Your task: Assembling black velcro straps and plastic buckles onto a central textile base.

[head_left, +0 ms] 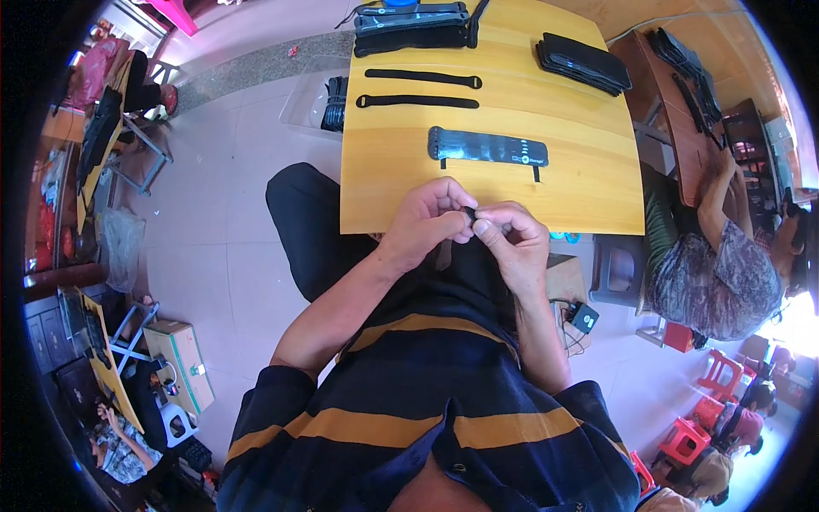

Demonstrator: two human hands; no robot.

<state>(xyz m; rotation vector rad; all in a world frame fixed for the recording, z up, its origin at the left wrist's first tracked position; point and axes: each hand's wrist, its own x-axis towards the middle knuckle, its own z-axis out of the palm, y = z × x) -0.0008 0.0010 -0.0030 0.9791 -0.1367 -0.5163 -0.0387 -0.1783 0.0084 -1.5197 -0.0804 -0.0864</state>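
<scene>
Just off the table's near edge, my left hand [418, 229] and my right hand [519, 249] meet, thumbs and fingertips pinched together. Between them is a small black piece [470, 213]; most of it is covered by the fingers, so its kind cannot be made out. Ahead of my hands, a flat dark grey sleeve-like item [486, 148] with pale print lies crosswise, two short black tabs sticking out toward me. Two black straps with a loop at one end, an upper strap [422, 78] and a lower strap [418, 101], lie farther off.
The yellow table [384, 179] carries a pile of black sleeves [409, 36] at far left and another stack [584, 64] at far right. Black straps fill a clear bin [335, 104] at its left edge. A person [717, 264] works at a brown table on the right.
</scene>
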